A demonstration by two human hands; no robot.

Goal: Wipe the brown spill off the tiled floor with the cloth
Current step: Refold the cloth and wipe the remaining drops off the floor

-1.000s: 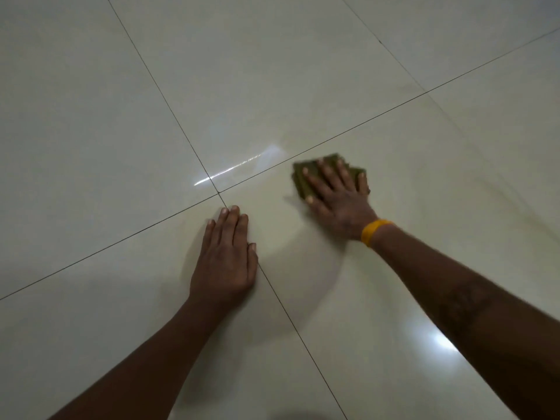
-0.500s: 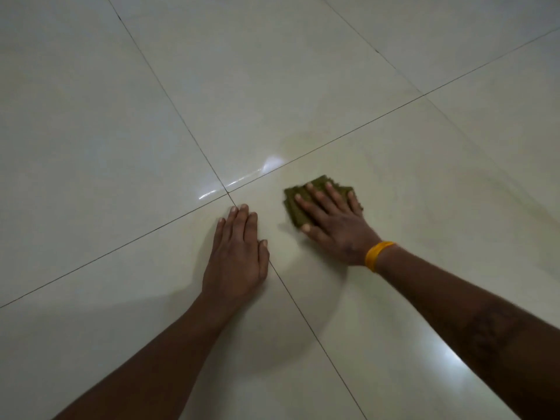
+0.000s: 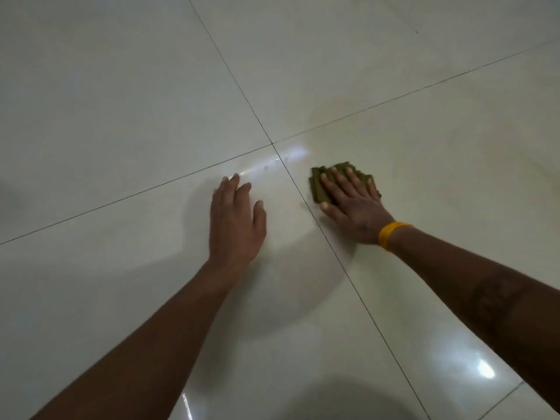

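An olive-green folded cloth [image 3: 318, 187] lies on the pale glossy floor tiles [image 3: 121, 101], just right of a grout-line crossing. My right hand [image 3: 353, 204], with a yellow band at the wrist, presses flat on the cloth with straight spread fingers. My left hand [image 3: 235, 216] rests flat on the tile to the left of the grout line, fingers together. A faint brownish smear [image 3: 342, 109] shows on the tiles beyond the cloth. Small wet droplets [image 3: 274, 162] glint near the crossing.
Dark grout lines [image 3: 357, 295] cross the floor diagonally. A bright light reflection [image 3: 485, 369] lies at the lower right, and a dark round shadow [image 3: 348, 401] sits at the bottom edge. Nothing else stands on the floor in view.
My right hand has slid the cloth back towards me and towards the grout line. The view has shifted, so both hands sit further right in the frame. My left hand stays planted on the floor.
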